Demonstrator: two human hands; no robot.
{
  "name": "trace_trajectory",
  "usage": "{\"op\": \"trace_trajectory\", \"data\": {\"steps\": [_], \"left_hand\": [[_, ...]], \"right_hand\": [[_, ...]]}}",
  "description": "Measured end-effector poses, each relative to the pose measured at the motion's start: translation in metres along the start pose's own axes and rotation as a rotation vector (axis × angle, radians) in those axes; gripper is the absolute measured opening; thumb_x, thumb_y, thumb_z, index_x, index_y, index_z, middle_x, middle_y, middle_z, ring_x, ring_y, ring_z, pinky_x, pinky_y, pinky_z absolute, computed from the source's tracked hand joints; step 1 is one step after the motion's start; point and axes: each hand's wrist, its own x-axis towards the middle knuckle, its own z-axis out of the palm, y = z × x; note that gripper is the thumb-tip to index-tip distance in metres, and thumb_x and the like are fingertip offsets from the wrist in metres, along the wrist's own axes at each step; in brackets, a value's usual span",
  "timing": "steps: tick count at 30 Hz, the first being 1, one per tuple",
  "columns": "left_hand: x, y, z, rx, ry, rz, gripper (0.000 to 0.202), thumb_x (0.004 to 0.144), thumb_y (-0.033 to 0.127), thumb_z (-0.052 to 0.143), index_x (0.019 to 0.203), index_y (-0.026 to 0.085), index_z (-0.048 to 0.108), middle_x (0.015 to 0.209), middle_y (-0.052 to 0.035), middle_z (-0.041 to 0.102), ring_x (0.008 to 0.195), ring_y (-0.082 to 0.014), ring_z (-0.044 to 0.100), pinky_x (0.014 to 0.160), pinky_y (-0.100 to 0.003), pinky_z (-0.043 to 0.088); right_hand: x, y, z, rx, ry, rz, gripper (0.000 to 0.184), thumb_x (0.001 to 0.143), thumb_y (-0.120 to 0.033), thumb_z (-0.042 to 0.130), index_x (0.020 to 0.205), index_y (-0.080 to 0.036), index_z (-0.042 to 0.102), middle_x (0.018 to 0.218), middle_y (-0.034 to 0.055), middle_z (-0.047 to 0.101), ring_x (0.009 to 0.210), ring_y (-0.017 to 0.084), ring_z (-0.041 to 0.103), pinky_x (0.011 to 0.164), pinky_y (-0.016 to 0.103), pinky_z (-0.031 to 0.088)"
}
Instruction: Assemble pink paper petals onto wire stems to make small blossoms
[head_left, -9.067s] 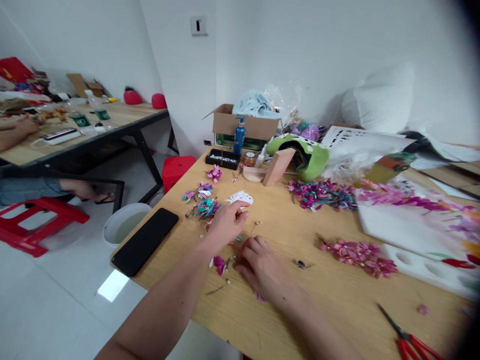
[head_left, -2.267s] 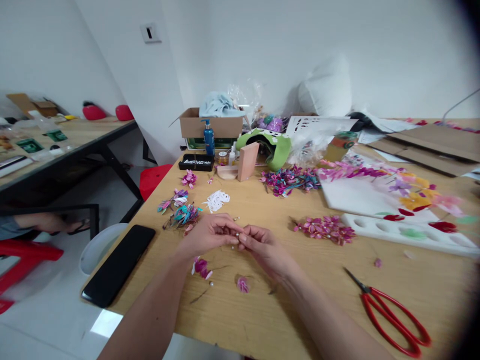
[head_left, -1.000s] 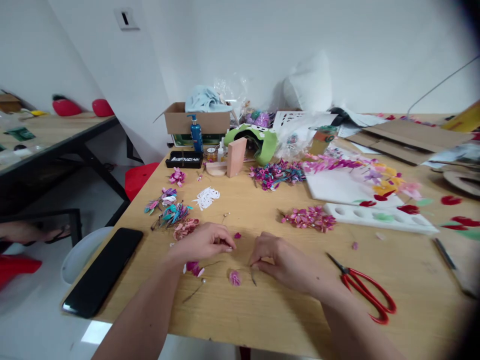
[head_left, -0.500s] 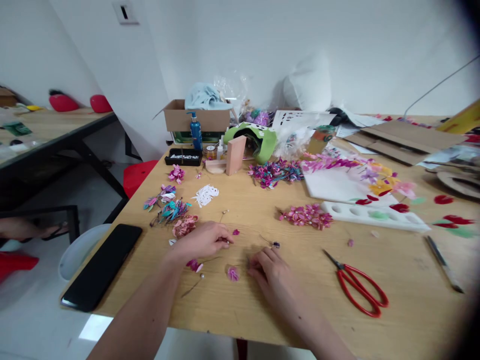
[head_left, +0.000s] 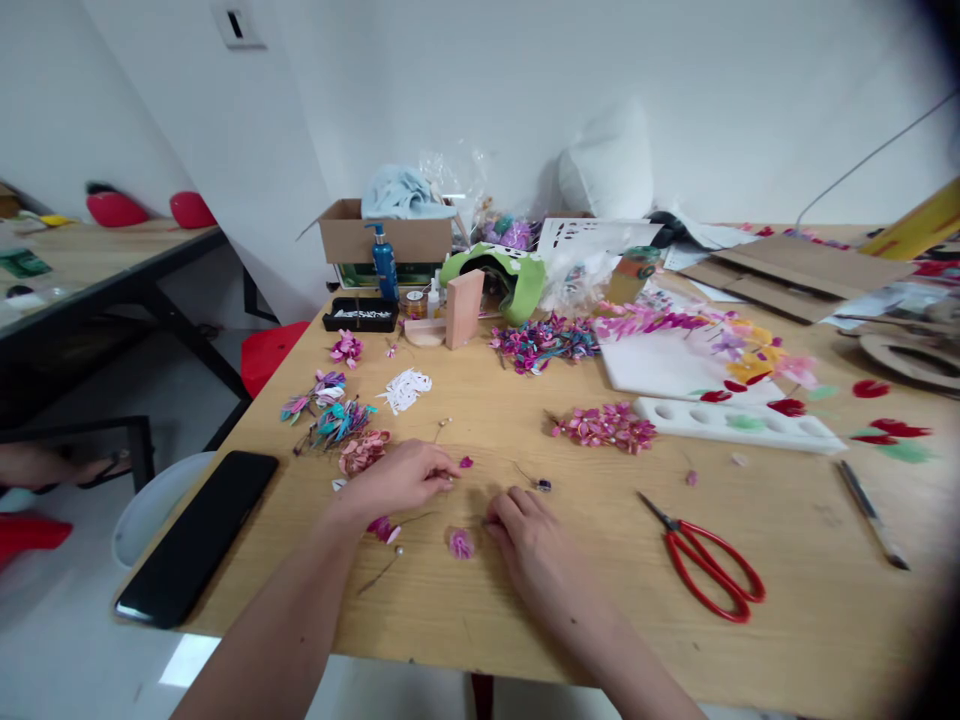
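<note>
Lowered since a second ago, the right hand (head_left: 531,542) rests right of a pink flower (head_left: 461,543), grip unclear; beyond the flower, the left hand (head_left: 401,477) pinches a pearl bead (head_left: 451,480), probably steadying it.

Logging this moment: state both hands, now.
Left hand: fingers bent, fingertips close together; cannot tell whether holding anything.
Right hand: fingers curled; cannot tell what, if anything, it holds.

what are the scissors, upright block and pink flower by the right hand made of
Scissors: dark grey blades, likely metal; smooth red handles, probably plastic or plastic coated.
Block: matte, pale pinkish, flat faced, probably wood.
Flower: thin purplish petals, perhaps fabric; too small to tell.
</note>
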Motion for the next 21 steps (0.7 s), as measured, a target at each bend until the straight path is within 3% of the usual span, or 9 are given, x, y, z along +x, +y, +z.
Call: {"op": "trace_trajectory", "data": {"steps": [4,7,12,16,19,21], "left_hand": [[0.0,-0.001,0.0,-0.006,0.011,-0.028,0.024,0.081,0.023,0.056,0.099,0.019,0.071,0.097,-0.0061,0.073,0.087,-0.0193,0.065,0.075,-0.026,0.047],[0.001,-0.003,-0.001,-0.013,0.019,-0.025,0.023,0.081,0.024,0.056,0.098,0.018,0.072,0.097,-0.0065,0.073,0.086,-0.0191,0.066,0.076,-0.026,0.048],[0.003,-0.004,-0.003,-0.023,0.028,-0.024,0.025,0.081,0.029,0.055,0.098,0.019,0.072,0.099,-0.0066,0.073,0.089,-0.0198,0.066,0.078,-0.027,0.049],[0.004,-0.003,-0.007,-0.022,0.024,-0.039,0.026,0.08,0.032,0.055,0.095,0.019,0.072,0.096,-0.0063,0.074,0.084,-0.0199,0.067,0.073,-0.027,0.049],[0.003,-0.004,-0.008,-0.021,0.085,-0.078,0.027,0.078,0.035,0.056,0.093,0.02,0.073,0.088,-0.0054,0.075,0.072,-0.0184,0.066,0.063,-0.025,0.049],[0.003,-0.005,-0.008,-0.001,0.146,-0.103,0.027,0.077,0.036,0.057,0.091,0.019,0.073,0.083,-0.0052,0.075,0.065,-0.0173,0.064,0.057,-0.023,0.047]], "right_hand": [[-0.001,0.001,0.003,-0.189,-0.065,-0.039,0.022,0.084,0.001,0.039,0.08,-0.016,0.053,0.083,0.0084,0.057,0.077,0.022,0.052,0.071,0.033,0.041],[-0.008,0.007,-0.009,-0.203,-0.168,-0.056,0.022,0.084,0.002,0.038,0.082,-0.014,0.054,0.085,0.01,0.058,0.078,0.021,0.053,0.074,0.033,0.041],[-0.044,0.024,-0.064,0.163,-0.362,0.03,0.013,0.087,-0.01,0.044,0.082,-0.016,0.054,0.082,0.0061,0.06,0.073,0.016,0.054,0.068,0.027,0.041],[-0.096,0.036,-0.1,0.527,-0.64,0.049,0.015,0.083,-0.01,0.048,0.085,-0.018,0.061,0.08,0.0027,0.063,0.071,0.013,0.056,0.063,0.021,0.041],[-0.146,0.058,-0.091,0.573,-0.808,0.156,0.017,0.077,-0.009,0.052,0.084,-0.019,0.064,0.078,0.0024,0.066,0.069,0.014,0.059,0.058,0.021,0.041],[-0.18,0.084,-0.069,0.363,-0.762,0.314,0.016,0.074,-0.01,0.052,0.077,-0.019,0.064,0.075,0.0037,0.066,0.065,0.017,0.059,0.056,0.025,0.04]]}}
